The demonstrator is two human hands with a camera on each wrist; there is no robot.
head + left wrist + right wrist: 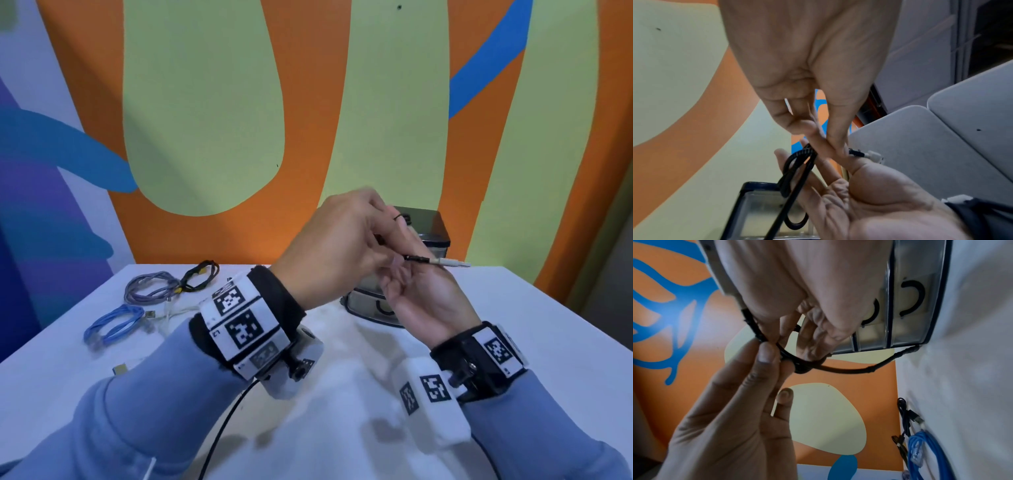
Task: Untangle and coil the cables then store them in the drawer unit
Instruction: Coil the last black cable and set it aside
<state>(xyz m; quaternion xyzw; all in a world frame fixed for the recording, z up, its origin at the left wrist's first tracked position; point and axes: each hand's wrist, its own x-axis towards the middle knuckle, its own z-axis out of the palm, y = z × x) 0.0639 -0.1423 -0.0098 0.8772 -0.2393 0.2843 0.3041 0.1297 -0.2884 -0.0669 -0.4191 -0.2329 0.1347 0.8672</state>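
Observation:
A black braided cable point(416, 258) with a silver plug point(452, 263) is held between both hands above the table, in front of the drawer unit point(431, 229). My left hand point(387, 253) reaches over from the left and pinches the cable between thumb and fingertips. My right hand point(411, 291) lies palm up beneath, with the plug end sticking out past its thumb. In the left wrist view the cable point(795, 165) hangs in loops beside the right hand's fingers point(818, 172). In the right wrist view the cable point(849, 370) trails down to the table.
Coiled cables lie at the table's far left: a grey one point(150, 286), a black-and-yellow one point(202, 274), a blue one point(116, 323), and a loose white one point(171, 311). The clear drawers point(916, 305) with black handles are closed. A painted wall stands behind the white table point(548, 325).

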